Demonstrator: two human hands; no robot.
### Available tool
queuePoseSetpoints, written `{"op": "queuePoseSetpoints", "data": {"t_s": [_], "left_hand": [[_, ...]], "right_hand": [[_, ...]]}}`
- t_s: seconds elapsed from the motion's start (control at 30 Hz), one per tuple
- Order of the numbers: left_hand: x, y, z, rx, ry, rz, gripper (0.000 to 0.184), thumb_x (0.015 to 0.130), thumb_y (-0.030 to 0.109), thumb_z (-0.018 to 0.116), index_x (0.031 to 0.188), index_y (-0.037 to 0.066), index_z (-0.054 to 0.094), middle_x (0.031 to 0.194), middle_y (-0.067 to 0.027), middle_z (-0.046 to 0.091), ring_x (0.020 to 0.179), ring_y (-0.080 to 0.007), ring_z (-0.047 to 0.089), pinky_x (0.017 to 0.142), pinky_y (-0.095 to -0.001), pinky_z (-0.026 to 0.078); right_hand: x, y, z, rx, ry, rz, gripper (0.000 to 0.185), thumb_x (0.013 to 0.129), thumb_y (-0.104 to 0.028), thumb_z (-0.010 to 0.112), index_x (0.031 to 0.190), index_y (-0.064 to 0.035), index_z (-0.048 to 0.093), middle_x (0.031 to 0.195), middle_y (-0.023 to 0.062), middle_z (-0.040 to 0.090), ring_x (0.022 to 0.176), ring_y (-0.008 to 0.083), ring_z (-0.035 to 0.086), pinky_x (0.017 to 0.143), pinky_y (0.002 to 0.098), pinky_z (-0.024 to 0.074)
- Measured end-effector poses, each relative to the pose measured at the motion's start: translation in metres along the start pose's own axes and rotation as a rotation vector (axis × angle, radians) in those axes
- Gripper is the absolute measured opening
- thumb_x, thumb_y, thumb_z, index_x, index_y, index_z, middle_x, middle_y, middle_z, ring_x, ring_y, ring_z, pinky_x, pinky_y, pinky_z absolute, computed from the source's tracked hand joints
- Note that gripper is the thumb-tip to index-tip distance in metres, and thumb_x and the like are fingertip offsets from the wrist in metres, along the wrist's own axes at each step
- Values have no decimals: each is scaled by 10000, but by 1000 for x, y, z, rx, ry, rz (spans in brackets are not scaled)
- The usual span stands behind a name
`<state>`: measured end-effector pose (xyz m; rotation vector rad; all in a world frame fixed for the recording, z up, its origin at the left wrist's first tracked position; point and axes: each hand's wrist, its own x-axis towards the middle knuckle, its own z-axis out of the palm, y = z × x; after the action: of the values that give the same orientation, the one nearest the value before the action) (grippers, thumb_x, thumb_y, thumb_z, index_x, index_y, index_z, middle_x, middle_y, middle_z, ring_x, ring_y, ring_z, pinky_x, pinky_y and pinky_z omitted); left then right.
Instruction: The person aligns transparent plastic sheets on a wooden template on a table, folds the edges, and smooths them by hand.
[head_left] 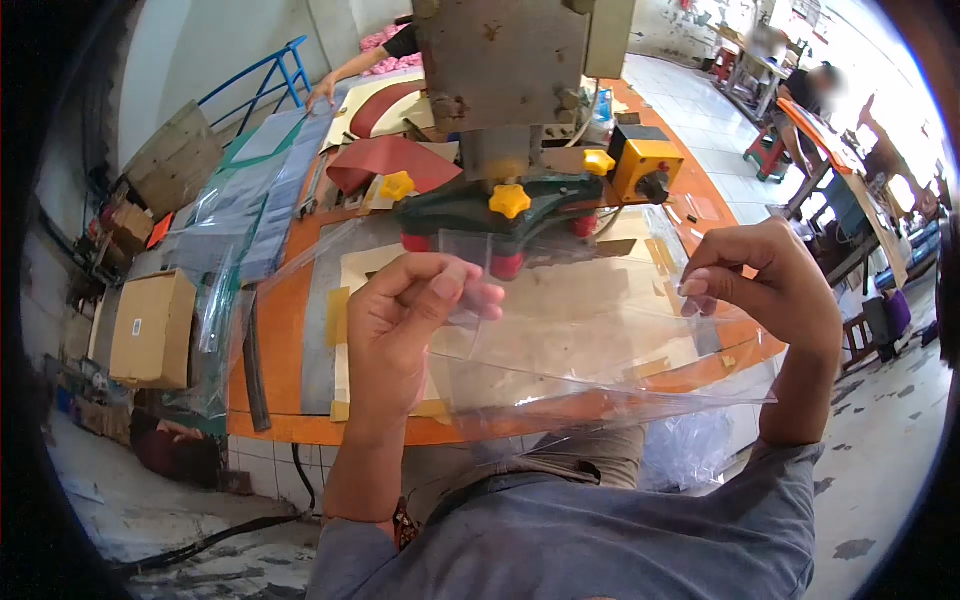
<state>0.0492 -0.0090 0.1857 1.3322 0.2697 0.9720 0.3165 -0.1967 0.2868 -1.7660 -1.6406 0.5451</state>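
Note:
A clear plastic sheet (560, 350) spans the space in front of my body, its lower edge hanging past the table edge. My left hand (415, 305) pinches it near its left side, fingers closed and thumb on top. On the right, my right hand (750, 280) has thumb and fingertips pressed together on the sheet's other side. Behind the sheet stands a machine head with a dark green clamp frame (540, 212), yellow star knobs (510, 201) and red feet. Beneath it lies a cream board (580, 300) with taped edges, partly seen through the plastic.
An orange table (275, 370) carries the machine. Stacked clear sheets (255, 190) lie at the left, beside a cardboard box (153, 330). Red strips (390, 165) and a yellow control box (648, 165) sit nearby. Another person's hand (322, 92) reaches in at the back left.

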Motion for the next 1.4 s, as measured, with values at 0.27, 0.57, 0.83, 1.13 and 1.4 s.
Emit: {"op": "queuePoseSetpoints", "data": {"t_s": [0.27, 0.57, 0.83, 1.13, 1.4], "left_hand": [[-4, 6, -13, 155, 165, 28, 187, 1069, 181, 610, 1077, 4, 671, 887, -118, 746, 769, -173, 734, 701, -359, 644], [-8, -2, -40, 161, 172, 168, 143, 1065, 193, 633, 1085, 52, 642, 931, -77, 731, 779, -141, 704, 700, -288, 577], [-11, -3, -43, 199, 192, 195, 150, 1064, 211, 642, 1072, 61, 648, 928, -71, 735, 782, -131, 688, 731, -280, 574], [-15, 0, -46, 242, 204, 134, 140, 1059, 194, 645, 1047, 55, 658, 917, -70, 735, 782, -131, 688, 731, -284, 581], [-14, 0, -39, 217, 275, 57, 185, 1056, 195, 633, 1084, 15, 668, 905, -111, 747, 736, -151, 710, 692, -286, 588]], "right_hand": [[-24, 11, -6, -154, 178, -183, 192, 945, -229, 789, 1006, -50, 753, 855, 33, 764, 780, 119, 723, 680, 283, 523], [-40, 40, 31, 449, 331, 25, 435, 971, -144, 743, 1351, 33, 625, 1203, 104, 715, 1115, 183, 694, 975, 316, 524], [-38, 49, 57, 603, 514, 10, 298, 1007, -229, 739, 1125, 42, 703, 1002, 88, 747, 959, 148, 714, 917, 307, 559], [-36, 50, 70, 592, 603, -29, 205, 1023, -175, 712, 1066, 26, 696, 964, 80, 739, 915, 133, 703, 851, 283, 549], [-31, 53, 74, 598, 666, 2, 117, 1023, -105, 685, 1008, 8, 657, 929, 44, 707, 869, 104, 674, 809, 256, 532]]}}
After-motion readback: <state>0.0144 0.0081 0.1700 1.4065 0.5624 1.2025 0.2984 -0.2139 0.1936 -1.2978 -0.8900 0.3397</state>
